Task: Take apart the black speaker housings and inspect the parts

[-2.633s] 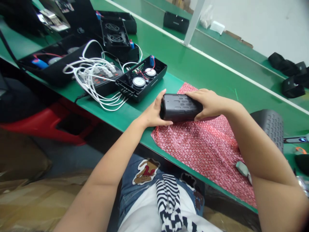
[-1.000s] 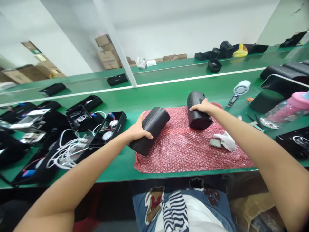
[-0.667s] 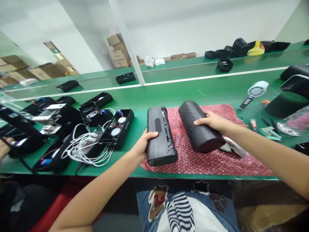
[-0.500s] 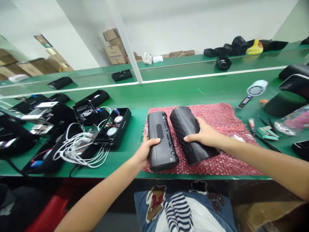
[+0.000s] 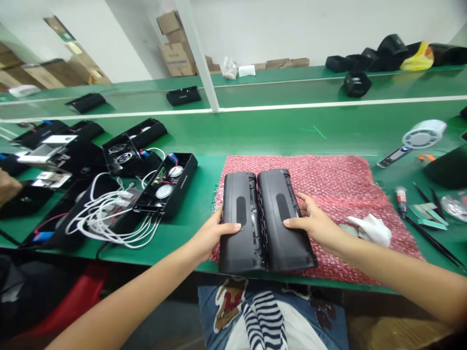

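Note:
Two long black plastic speaker housings lie side by side over the red bubble wrap [image 5: 339, 177], their long edges close together. My left hand [image 5: 216, 232] grips the left housing [image 5: 241, 250] by its outer side, thumb on top and fingers hidden along the edge. Around the outer side of the right housing [image 5: 290, 248] my right hand [image 5: 314, 222] is closed, its thumb lying on the upper face. Each housing shows a dark rounded strip on top. Clips run along the left one's inner edge.
Left of the wrap sits an opened speaker [image 5: 168, 182] with wires, beside a tangle of white cables [image 5: 109, 218]. To the right are a white cloth [image 5: 374, 229], a handheld fan [image 5: 419, 136], tweezers [image 5: 436, 240] and a small tube [image 5: 401, 199]. Another person's hand [image 5: 8, 187] shows at far left.
The right housing has turned so its strip faces up, and it now lies against the left one. Both hands keep their hold. The camera view has shifted.

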A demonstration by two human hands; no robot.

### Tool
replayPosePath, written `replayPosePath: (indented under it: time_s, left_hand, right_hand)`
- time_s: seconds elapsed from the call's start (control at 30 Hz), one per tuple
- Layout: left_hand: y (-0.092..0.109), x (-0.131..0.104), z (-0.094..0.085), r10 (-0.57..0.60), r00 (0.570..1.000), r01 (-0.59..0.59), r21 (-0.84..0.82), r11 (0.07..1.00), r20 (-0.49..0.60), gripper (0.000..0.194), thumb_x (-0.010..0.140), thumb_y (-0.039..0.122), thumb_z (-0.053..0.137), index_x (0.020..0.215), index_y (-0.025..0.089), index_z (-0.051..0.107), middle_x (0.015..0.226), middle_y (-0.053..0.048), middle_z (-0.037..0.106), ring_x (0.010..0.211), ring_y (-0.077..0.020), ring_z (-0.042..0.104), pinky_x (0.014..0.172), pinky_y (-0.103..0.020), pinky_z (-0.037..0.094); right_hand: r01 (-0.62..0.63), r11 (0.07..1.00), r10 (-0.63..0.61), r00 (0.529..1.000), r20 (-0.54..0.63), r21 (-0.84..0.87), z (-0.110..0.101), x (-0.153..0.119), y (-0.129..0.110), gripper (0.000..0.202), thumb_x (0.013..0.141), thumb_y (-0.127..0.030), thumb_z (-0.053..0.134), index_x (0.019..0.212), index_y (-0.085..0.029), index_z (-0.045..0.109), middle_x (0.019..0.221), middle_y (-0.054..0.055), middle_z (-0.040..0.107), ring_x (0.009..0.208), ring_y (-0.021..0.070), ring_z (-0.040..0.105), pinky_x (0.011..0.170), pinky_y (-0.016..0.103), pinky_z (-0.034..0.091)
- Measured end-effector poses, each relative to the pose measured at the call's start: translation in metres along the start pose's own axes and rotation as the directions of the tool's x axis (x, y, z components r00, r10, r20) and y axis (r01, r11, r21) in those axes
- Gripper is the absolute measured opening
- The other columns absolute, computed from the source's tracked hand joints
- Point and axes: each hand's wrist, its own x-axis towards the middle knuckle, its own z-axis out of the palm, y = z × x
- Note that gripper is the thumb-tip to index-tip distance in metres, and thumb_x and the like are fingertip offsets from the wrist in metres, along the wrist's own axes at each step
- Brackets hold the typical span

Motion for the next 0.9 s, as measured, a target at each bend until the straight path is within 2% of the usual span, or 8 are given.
replayPosePath:
  time_s: [0.1, 0.23, 0.33, 0.47, 0.6, 0.7, 0.9]
  left_hand:
    - [0.002, -0.001, 0.009, -0.09, 0.996, 0.09, -0.137, 0.986, 0.007, 0.073, 0.051, 0.022, 0.081, 0.12, 0.02, 0.057, 0.093, -0.003, 0.072, 0.086, -0.0239, 0.07, 0.076, -0.033, 0.058]
    - [-0.004, 0.001, 0.019, -0.093, 0.994, 0.079, -0.201, 0.976, -0.06, 0.076, 0.052, 0.022, 0.078, 0.124, 0.018, 0.052, 0.09, -0.005, 0.072, 0.07, -0.0209, 0.067, 0.062, -0.032, 0.057]
    - [-0.01, 0.002, 0.022, -0.101, 0.99, 0.074, -0.236, 0.969, -0.103, 0.08, 0.054, 0.022, 0.077, 0.128, 0.02, 0.05, 0.092, -0.005, 0.072, 0.07, -0.0213, 0.067, 0.062, -0.033, 0.058]
    - [-0.011, 0.001, 0.026, -0.118, 0.984, 0.079, -0.26, 0.962, -0.137, 0.082, 0.054, 0.023, 0.079, 0.131, 0.021, 0.049, 0.098, -0.006, 0.072, 0.074, -0.0225, 0.068, 0.063, -0.034, 0.058]
    - [-0.007, 0.001, 0.028, -0.141, 0.981, 0.1, -0.281, 0.955, -0.133, 0.085, 0.057, 0.024, 0.079, 0.135, 0.022, 0.046, 0.097, -0.006, 0.072, 0.076, -0.0231, 0.068, 0.065, -0.033, 0.058]
    - [-0.004, 0.001, 0.028, -0.16, 0.976, 0.116, -0.269, 0.956, -0.147, 0.09, 0.057, 0.023, 0.08, 0.139, 0.022, 0.044, 0.102, -0.007, 0.071, 0.085, -0.0252, 0.069, 0.071, -0.034, 0.058]
    - [-0.005, 0.0, 0.027, -0.163, 0.971, 0.119, -0.237, 0.964, -0.174, 0.088, 0.056, 0.024, 0.081, 0.137, 0.023, 0.047, 0.111, -0.007, 0.07, 0.092, -0.0272, 0.068, 0.077, -0.036, 0.058]
  right_hand:
    - [-0.012, 0.998, 0.01, 1.0, 0.027, 0.062, -0.001, 0.011, 0.005, 0.091, 0.053, -0.029, 0.077, 0.133, -0.027, 0.033, 0.128, 0.008, 0.052, 0.113, 0.0269, 0.058, 0.095, 0.04, 0.051]
    - [-0.017, 0.995, 0.016, 1.0, 0.009, 0.103, 0.001, 0.016, 0.012, 0.082, 0.054, -0.029, 0.075, 0.125, -0.029, 0.034, 0.125, 0.006, 0.049, 0.112, 0.0277, 0.058, 0.089, 0.04, 0.054]
    - [0.0, 0.992, 0.0, 1.0, -0.003, 0.125, 0.002, 0.014, 0.015, 0.079, 0.056, -0.033, 0.071, 0.125, -0.03, 0.033, 0.13, 0.007, 0.047, 0.114, 0.0293, 0.058, 0.086, 0.042, 0.055]
    - [0.007, 0.993, -0.007, 1.0, 0.002, 0.115, 0.002, 0.013, 0.019, 0.082, 0.058, -0.037, 0.072, 0.129, -0.03, 0.032, 0.136, 0.008, 0.046, 0.12, 0.0304, 0.056, 0.093, 0.044, 0.053]
    - [0.061, 0.997, -0.061, 0.998, 0.0, 0.042, -0.002, 0.017, 0.025, 0.081, 0.062, -0.04, 0.073, 0.131, -0.028, 0.032, 0.143, 0.01, 0.044, 0.13, 0.0309, 0.049, 0.102, 0.045, 0.049]
    - [0.1, 0.995, -0.1, 0.995, 0.007, -0.026, -0.004, 0.018, 0.03, 0.078, 0.066, -0.042, 0.072, 0.132, -0.027, 0.032, 0.145, 0.011, 0.044, 0.134, 0.0309, 0.047, 0.104, 0.045, 0.048]
    - [0.138, 0.99, -0.137, 0.99, 0.019, -0.034, -0.003, 0.016, 0.032, 0.071, 0.069, -0.042, 0.069, 0.129, -0.03, 0.033, 0.14, 0.009, 0.051, 0.13, 0.0309, 0.052, 0.098, 0.045, 0.053]
